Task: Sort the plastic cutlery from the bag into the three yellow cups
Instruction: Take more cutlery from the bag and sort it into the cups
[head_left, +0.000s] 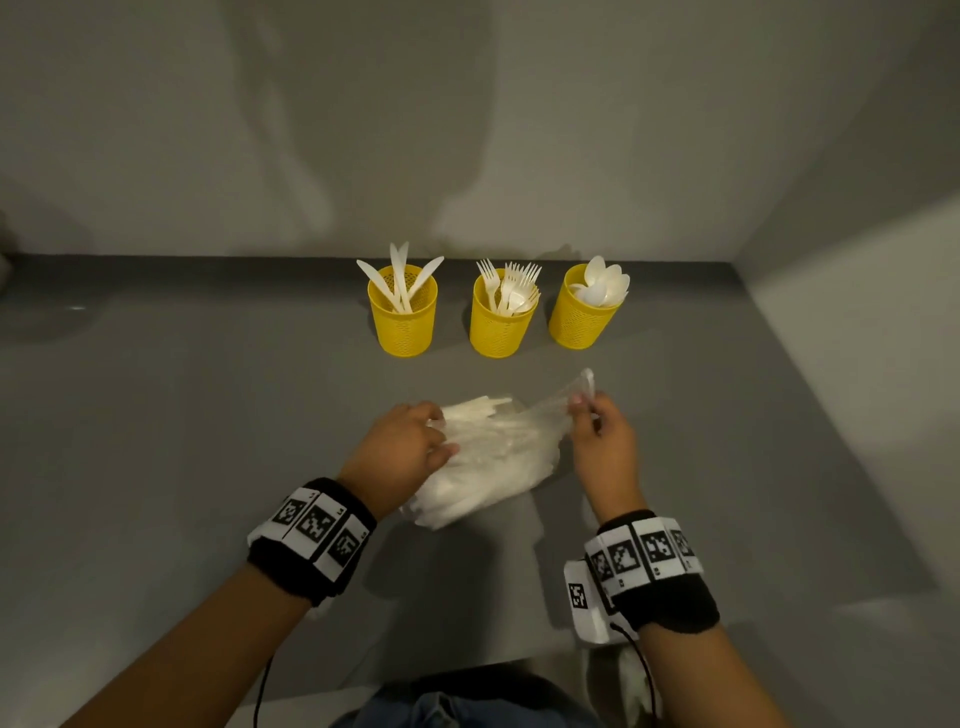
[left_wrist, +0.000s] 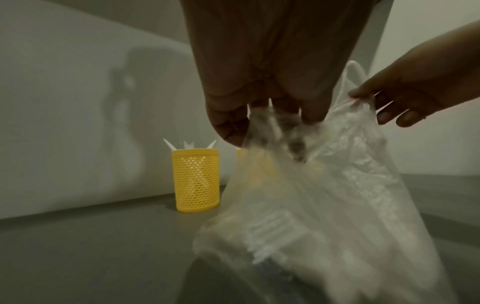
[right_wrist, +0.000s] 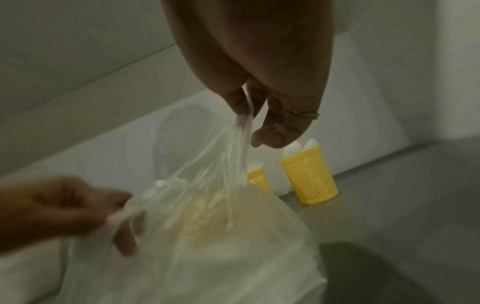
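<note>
Both hands pinch the bag (head_left: 488, 457) mouth, left hand (head_left: 402, 452) nearer the cutlery handles (head_left: 480, 408), which point toward the cups; right hand (head_left: 602, 441) lifts the far edge.

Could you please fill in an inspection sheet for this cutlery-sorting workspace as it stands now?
Surface: grey tabletop, dimly lit, shadows across it.
Job's things: three yellow cups in a row; left cup holds knives, middle cup forks, right cup spoons. Clear plastic bag of white cutlery lies in front of them.
Clutter: nothing seen.
Grippers: left hand grips the bag's mouth; right hand pinches the bag's edge and lifts it.
Cables: thin black cords hang from both wristbands.
Surroundings: pale walls behind and to the right.
</note>
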